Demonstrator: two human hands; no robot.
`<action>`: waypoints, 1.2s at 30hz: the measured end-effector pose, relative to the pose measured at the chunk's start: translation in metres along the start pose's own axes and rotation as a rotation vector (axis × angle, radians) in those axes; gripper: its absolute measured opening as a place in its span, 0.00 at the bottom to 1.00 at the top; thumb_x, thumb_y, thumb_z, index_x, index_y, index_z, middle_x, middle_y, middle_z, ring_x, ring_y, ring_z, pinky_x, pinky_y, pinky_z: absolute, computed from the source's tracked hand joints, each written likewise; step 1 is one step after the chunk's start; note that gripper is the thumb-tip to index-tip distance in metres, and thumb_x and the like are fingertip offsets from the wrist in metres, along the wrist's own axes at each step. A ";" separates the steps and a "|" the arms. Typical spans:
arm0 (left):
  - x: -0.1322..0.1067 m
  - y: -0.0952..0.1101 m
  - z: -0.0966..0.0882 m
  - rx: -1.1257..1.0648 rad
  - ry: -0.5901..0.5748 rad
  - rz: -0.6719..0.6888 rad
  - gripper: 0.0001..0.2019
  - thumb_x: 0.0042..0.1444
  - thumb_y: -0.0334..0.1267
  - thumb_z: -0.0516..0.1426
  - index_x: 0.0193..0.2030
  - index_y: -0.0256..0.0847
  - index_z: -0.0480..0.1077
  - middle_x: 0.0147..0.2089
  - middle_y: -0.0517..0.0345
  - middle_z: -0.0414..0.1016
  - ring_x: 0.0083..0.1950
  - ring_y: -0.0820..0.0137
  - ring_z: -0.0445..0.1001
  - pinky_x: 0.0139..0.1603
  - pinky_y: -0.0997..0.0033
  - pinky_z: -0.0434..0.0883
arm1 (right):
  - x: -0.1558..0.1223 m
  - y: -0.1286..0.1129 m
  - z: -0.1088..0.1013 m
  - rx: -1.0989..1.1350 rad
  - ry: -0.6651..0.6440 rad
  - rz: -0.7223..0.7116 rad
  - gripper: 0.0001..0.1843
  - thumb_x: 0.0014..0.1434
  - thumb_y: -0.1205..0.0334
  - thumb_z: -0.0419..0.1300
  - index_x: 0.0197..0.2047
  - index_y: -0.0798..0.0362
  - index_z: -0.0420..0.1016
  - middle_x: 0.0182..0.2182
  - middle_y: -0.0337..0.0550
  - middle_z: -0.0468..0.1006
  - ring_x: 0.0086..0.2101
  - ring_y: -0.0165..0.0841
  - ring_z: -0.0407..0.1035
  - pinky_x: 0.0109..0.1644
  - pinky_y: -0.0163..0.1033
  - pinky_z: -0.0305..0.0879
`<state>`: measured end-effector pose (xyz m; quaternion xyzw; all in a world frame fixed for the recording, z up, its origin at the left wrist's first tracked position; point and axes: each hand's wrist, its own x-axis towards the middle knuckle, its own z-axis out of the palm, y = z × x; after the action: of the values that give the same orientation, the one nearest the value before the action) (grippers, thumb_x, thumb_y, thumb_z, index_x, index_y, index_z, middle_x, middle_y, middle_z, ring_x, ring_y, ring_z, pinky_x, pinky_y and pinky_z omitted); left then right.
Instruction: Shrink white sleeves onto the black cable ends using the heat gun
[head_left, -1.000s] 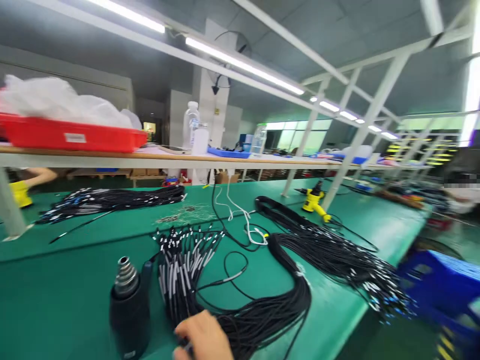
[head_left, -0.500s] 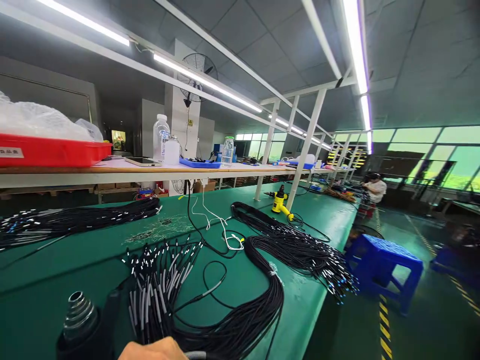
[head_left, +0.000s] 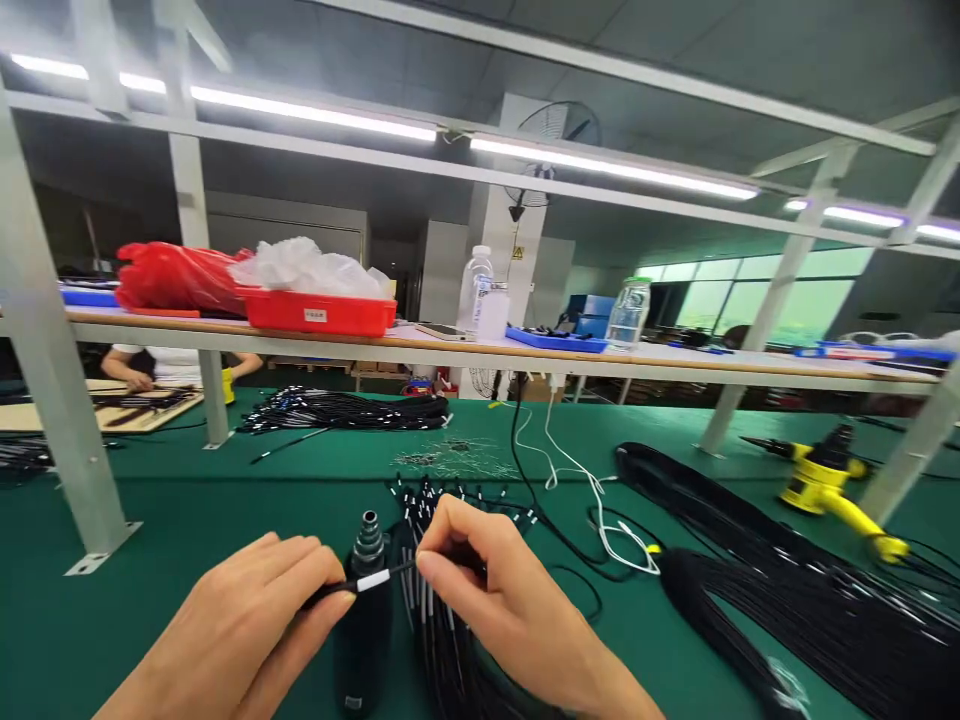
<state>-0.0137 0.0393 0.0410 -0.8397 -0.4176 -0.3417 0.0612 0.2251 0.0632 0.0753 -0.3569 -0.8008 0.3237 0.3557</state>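
Observation:
Between my two hands runs a thin black cable (head_left: 403, 567) with a white sleeve (head_left: 373, 580) on it. My left hand (head_left: 251, 615) pinches the cable just left of the sleeve. On the other side, the thumb and fingers of my right hand (head_left: 499, 590) are closed on the same cable. Just behind the sleeve stands a black hot air gun (head_left: 365, 640), its stepped metal nozzle (head_left: 369, 540) pointing up. A bundle of black cables (head_left: 442, 640) with grey and white sleeves lies behind and under my right hand.
More black cable bundles lie at the back (head_left: 349, 410) and right (head_left: 832, 600) of the green table (head_left: 247, 510). A yellow heat gun (head_left: 817, 480) stands by a shelf post at right. Above are a red tray (head_left: 322, 318) and bottles. A co-worker's hand (head_left: 131, 375) shows at far left.
The view has swung left. Both hands are now up in front of me with the sleeved cable between them; earlier only part of one hand showed at the bottom edge.

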 end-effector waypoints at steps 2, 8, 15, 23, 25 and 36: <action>0.008 0.004 -0.003 -0.051 -0.062 -0.132 0.18 0.68 0.51 0.48 0.31 0.46 0.67 0.28 0.65 0.71 0.27 0.72 0.68 0.28 0.76 0.66 | 0.007 0.001 0.000 0.037 -0.010 0.009 0.10 0.66 0.63 0.53 0.30 0.52 0.62 0.25 0.31 0.62 0.26 0.25 0.53 0.27 0.32 0.50; 0.017 -0.001 0.009 -0.241 -0.153 -0.427 0.23 0.67 0.56 0.43 0.27 0.43 0.57 0.26 0.64 0.62 0.28 0.71 0.58 0.27 0.74 0.57 | 0.026 0.016 0.006 0.030 0.055 0.064 0.12 0.61 0.59 0.58 0.29 0.52 0.60 0.25 0.31 0.60 0.25 0.25 0.51 0.27 0.32 0.51; 0.025 -0.010 0.017 -0.371 -0.177 -0.506 0.23 0.67 0.58 0.40 0.27 0.44 0.52 0.27 0.64 0.54 0.29 0.69 0.51 0.29 0.70 0.53 | 0.046 0.034 0.013 -0.060 0.122 0.065 0.13 0.57 0.59 0.59 0.27 0.51 0.58 0.21 0.29 0.56 0.23 0.25 0.48 0.25 0.32 0.45; 0.034 -0.029 0.031 -0.434 -0.103 -0.538 0.25 0.67 0.59 0.41 0.25 0.42 0.52 0.25 0.66 0.53 0.28 0.71 0.52 0.30 0.70 0.52 | 0.060 0.045 0.018 -0.061 0.141 0.100 0.14 0.56 0.58 0.59 0.26 0.51 0.57 0.21 0.29 0.57 0.23 0.25 0.49 0.26 0.32 0.46; 0.035 -0.033 0.035 -0.450 -0.100 -0.551 0.26 0.67 0.58 0.42 0.25 0.42 0.52 0.25 0.66 0.53 0.28 0.71 0.52 0.30 0.70 0.52 | 0.062 0.049 0.019 -0.060 0.145 0.106 0.14 0.56 0.57 0.59 0.26 0.51 0.57 0.20 0.29 0.56 0.22 0.25 0.48 0.26 0.32 0.46; 0.040 -0.039 0.038 -0.464 -0.110 -0.564 0.24 0.65 0.57 0.46 0.25 0.42 0.56 0.25 0.65 0.56 0.28 0.72 0.52 0.29 0.71 0.51 | 0.067 0.059 0.022 -0.046 0.152 0.113 0.14 0.55 0.58 0.60 0.25 0.51 0.59 0.20 0.30 0.58 0.22 0.26 0.50 0.25 0.32 0.47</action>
<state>-0.0060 0.1052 0.0299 -0.7004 -0.5464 -0.3852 -0.2500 0.1945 0.1424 0.0406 -0.4331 -0.7574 0.2968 0.3882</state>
